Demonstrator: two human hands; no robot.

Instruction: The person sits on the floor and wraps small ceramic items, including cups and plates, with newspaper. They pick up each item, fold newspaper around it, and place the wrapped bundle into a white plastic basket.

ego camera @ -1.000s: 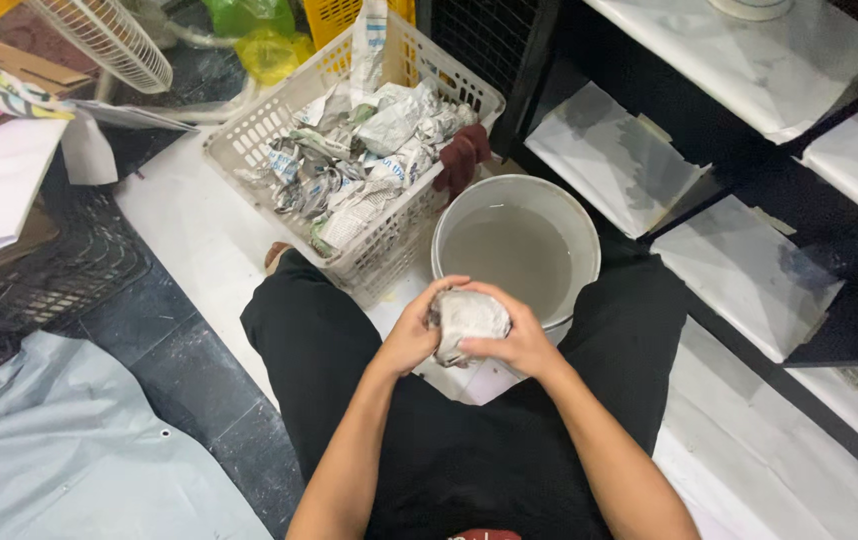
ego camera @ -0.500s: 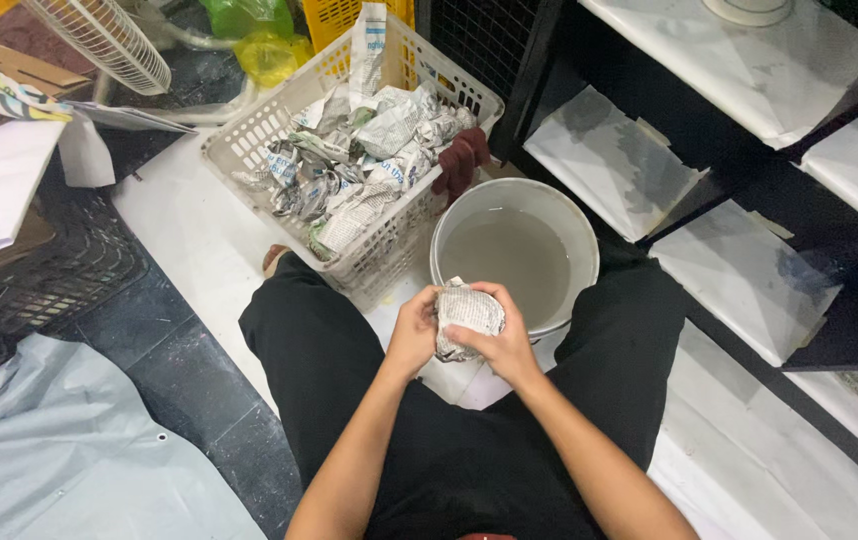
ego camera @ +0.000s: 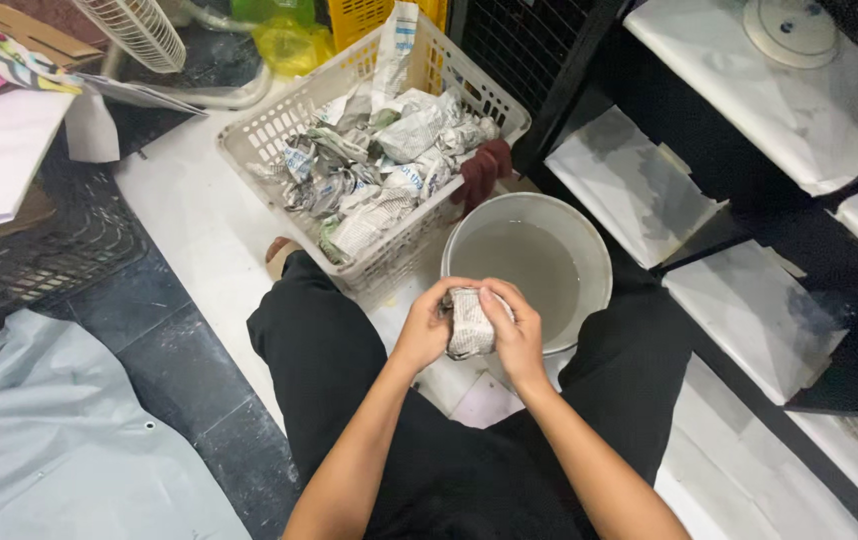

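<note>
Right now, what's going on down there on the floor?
A person sits on the floor in black trousers, both hands closed around a small bundle wrapped in newspaper. The left hand grips its left side and the right hand covers its right side, just above the near rim of a white bucket holding cloudy water. Beside the bucket stands a white plastic basket piled with crumpled newspaper. A grey tarp lies on the dark tiles to the person's left.

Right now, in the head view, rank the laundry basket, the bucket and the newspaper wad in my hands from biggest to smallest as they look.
1. Laundry basket, white, full of crumpled newspaper: looks largest.
2. Bucket, grey with cloudy water: clearly smaller than the basket.
3. Newspaper wad, held between left hand and right hand: smallest, though nearest the camera.
</note>
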